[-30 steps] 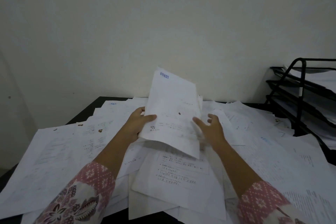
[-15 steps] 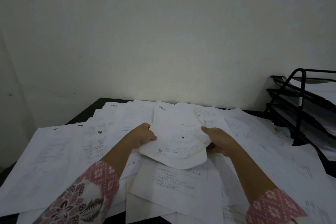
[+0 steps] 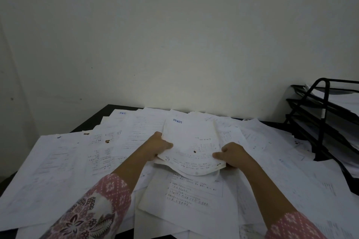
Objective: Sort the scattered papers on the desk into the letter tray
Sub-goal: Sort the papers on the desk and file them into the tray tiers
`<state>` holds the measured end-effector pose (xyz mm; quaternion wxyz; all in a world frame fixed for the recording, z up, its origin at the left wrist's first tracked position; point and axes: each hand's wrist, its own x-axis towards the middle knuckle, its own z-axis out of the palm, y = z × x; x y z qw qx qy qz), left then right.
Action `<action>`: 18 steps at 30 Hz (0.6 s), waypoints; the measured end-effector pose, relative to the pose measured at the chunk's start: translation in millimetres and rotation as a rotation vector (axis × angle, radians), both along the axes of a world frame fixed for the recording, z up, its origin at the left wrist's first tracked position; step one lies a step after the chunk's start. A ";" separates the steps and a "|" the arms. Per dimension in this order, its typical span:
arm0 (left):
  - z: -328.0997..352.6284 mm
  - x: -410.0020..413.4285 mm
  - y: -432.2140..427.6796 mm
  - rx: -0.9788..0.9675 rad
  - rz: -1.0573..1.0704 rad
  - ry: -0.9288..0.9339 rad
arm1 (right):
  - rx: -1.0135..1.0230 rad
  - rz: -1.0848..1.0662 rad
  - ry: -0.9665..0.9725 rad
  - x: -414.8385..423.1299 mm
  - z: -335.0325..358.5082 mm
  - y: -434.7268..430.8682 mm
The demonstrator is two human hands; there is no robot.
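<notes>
So left hand (image 3: 158, 146) and right hand (image 3: 232, 156) both pinch the paper bundle (image 3: 191, 142) at its sides, probably squaring it for the letter tray (image 3: 318, 122).

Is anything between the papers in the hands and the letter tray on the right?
Nothing upright shows. The left hand and right hand grip the held sheets; only loose papers lie flat on the desk between them and the letter tray, whose tiers already hold paper.
</notes>
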<state>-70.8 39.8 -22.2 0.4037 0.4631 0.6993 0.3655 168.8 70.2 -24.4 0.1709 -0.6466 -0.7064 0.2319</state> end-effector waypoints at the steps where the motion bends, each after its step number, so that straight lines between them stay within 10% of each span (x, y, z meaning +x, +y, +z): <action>1: 0.6 0.4 -0.5 0.004 -0.018 0.008 | -0.033 0.001 0.024 2.3 0.5 0.2; 7: 3.9 -2.3 -1.4 0.146 -0.046 -0.241 | -0.313 -0.177 0.742 5.6 8.1 0.2; 12: 8.0 -8.9 2.2 0.150 0.016 -0.268 | -0.289 -0.196 0.792 1.4 6.6 -0.2; 18: -0.1 -57.7 8.2 -0.066 0.314 0.699 | 0.044 -0.195 0.344 -7.2 -6.3 1.9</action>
